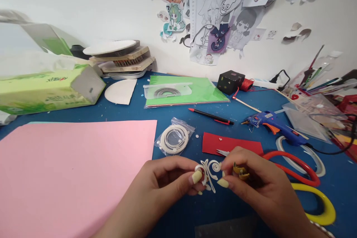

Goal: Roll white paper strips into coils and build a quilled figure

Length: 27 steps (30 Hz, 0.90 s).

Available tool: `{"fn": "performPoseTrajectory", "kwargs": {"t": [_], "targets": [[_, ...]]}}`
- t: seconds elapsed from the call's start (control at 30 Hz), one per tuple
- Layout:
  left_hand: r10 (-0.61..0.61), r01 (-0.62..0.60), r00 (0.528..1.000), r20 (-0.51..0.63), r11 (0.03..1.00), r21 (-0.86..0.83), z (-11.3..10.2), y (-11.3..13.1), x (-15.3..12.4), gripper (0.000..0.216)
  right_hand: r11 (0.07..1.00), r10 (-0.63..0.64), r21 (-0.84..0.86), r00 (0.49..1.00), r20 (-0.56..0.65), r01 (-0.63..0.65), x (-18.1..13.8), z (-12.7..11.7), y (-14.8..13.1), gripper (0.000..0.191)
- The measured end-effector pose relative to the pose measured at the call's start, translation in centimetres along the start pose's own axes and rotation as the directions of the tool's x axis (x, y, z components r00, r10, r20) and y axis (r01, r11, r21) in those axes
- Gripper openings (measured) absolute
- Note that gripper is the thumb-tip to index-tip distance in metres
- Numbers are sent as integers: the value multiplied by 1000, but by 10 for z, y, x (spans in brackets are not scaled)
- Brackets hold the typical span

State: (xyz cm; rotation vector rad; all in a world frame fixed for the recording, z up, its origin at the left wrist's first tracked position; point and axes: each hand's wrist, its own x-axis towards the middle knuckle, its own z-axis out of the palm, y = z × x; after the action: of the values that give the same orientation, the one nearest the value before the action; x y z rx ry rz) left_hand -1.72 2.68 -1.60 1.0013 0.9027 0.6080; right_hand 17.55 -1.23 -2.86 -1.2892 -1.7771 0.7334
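Note:
My left hand (pixel 178 178) is closed in a pinch round the left side of a small white quilled paper piece (pixel 206 174), made of thin strips bent into curls and points. At its upper right a tight spiral coil meets the fingertips of my right hand (pixel 251 182), which are pinched together at the coil's edge. A gold-brown object (pixel 241 171) shows between the right fingers; its kind is unclear. Behind the right hand, a red card strip (pixel 231 144) lies on the table, with the silver tips of scissors (pixel 222 153) over its edge.
Pink paper (pixel 78 167) covers the left side of the blue table. A bag of white paper strips (pixel 175 139), a pen (pixel 211 116) and a blue glue gun (pixel 276 124) lie beyond my hands. Red (pixel 302 163) and yellow (pixel 320 199) handles are at right; a tissue pack (pixel 50 89) stands left.

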Motion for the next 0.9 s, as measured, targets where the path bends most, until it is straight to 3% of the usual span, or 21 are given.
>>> {"fn": "performPoseTrajectory", "kwargs": {"t": [0.13,0.37,0.63,0.9], "targets": [[-14,13,1000,12,1000,28,1,-1,0,10,1000,-2,8,1000,-22,2,2,0,-1,21],[-20,20,998,55,1000,1,1,-3,-2,10,995,-83,54,996,-19,84,5,-1,-5,18],[-111,141,978,177,976,-166,7,-8,-1,6,984,-179,-3,982,-53,179,3,1,-4,19],[-123,145,982,145,978,-152,11,-9,-1,8,978,-208,8,978,-26,208,1,-1,-6,18]]}}
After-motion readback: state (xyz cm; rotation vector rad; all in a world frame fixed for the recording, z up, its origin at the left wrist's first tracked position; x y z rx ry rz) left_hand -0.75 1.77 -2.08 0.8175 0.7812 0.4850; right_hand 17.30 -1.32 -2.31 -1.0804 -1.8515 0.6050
